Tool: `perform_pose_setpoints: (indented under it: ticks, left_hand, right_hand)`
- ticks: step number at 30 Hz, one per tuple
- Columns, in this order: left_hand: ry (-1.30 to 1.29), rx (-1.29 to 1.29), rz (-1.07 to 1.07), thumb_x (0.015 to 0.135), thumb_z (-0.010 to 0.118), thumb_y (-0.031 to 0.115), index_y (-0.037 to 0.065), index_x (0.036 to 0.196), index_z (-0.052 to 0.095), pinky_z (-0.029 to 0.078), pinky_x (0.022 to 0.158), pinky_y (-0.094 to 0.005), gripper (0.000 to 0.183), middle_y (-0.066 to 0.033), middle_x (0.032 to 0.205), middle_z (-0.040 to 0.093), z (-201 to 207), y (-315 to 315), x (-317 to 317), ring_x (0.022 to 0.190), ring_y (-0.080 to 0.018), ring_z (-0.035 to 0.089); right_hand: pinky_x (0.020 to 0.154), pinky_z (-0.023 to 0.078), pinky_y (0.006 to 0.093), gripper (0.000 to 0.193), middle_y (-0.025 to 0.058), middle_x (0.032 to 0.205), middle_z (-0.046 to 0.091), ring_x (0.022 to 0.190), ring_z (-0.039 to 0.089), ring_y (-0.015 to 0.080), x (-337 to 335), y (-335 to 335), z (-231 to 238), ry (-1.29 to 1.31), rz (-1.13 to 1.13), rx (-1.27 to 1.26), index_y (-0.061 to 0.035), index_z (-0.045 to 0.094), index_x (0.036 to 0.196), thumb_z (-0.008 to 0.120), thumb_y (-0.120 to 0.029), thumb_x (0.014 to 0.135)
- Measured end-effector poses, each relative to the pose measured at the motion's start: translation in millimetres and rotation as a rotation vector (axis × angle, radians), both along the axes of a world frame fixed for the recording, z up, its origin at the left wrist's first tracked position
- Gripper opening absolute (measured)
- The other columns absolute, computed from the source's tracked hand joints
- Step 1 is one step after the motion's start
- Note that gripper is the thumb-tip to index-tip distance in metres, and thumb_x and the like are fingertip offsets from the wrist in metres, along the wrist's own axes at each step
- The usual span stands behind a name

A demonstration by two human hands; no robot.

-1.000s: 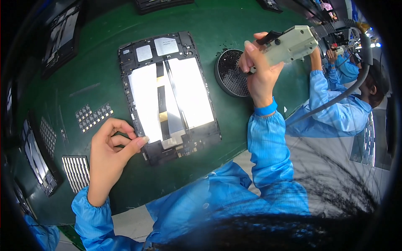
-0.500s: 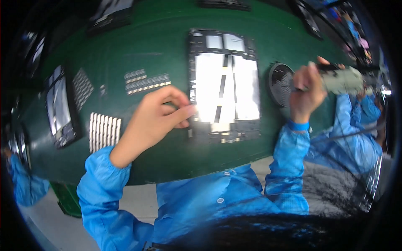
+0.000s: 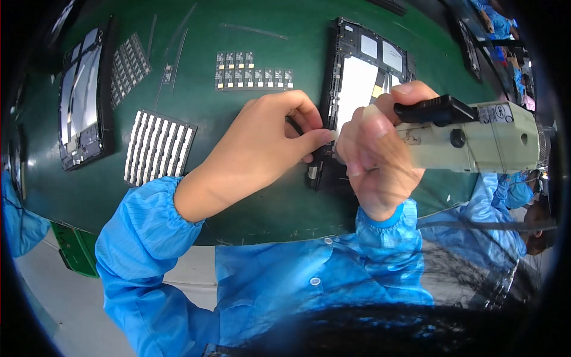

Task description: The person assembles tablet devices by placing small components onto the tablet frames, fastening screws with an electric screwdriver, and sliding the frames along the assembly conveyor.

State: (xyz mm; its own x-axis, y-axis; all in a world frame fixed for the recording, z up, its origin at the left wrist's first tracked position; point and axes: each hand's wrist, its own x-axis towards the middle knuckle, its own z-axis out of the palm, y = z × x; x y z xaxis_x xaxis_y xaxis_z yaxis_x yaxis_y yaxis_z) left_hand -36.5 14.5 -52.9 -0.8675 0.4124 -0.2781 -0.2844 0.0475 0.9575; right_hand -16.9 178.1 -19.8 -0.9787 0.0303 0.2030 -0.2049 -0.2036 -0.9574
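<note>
An opened tablet with silver battery packs and a black frame lies on the green table. My left hand is at its left edge, thumb and fingers curled into a pinch; whatever is between the fingertips is hidden. In my right hand is a pale green electric screwdriver with a black lever, held almost level over the tablet's lower right part. The screwdriver's tip is hidden behind that hand, which also covers much of the tablet.
Left of my hands lie a sheet of white strips, clear sheets of small labels and a darker label sheet. Another opened tablet rests at the far left. A co-worker's blue sleeve shows at the right.
My right hand has brought the screwdriver leftward over the tablet. The view has shifted, and the tablet now appears farther right and tilted. My left hand stays pinched at the tablet's left edge.
</note>
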Motion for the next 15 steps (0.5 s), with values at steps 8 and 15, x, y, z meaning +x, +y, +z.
perform_pose_setpoints:
  ticks: [8, 15]
  left_hand:
    - [0.003, -0.032, -0.078, 0.097, 0.070, 0.007, -0.006, 0.101, 0.061, 0.059, 0.069, -0.0285, 0.017, -0.0108, 0.092, 0.067, 2.3, -3.2, -1.5, 0.079, -0.0173, 0.072]
    - [0.028, -0.043, -0.073, 0.096, 0.070, 0.006, -0.006, 0.102, 0.061, 0.058, 0.068, -0.0284, 0.016, -0.0108, 0.092, 0.067, 2.0, -2.2, -1.4, 0.079, -0.0177, 0.072]
  right_hand:
    - [0.041, 0.033, 0.0274, 0.040, 0.0006, 0.071, 0.045, 0.047, 0.039, 0.0116, 1.0, 2.8, -5.9, -0.030, 0.005, 0.043, -0.0148, 0.051, 0.126, 0.069, -0.001, 0.092]
    - [0.042, 0.034, 0.0272, 0.039, 0.0012, 0.072, 0.046, 0.048, 0.039, 0.0115, -1.0, 4.3, -6.4, -0.031, -0.015, 0.060, -0.0144, 0.051, 0.124, 0.070, -0.002, 0.093]
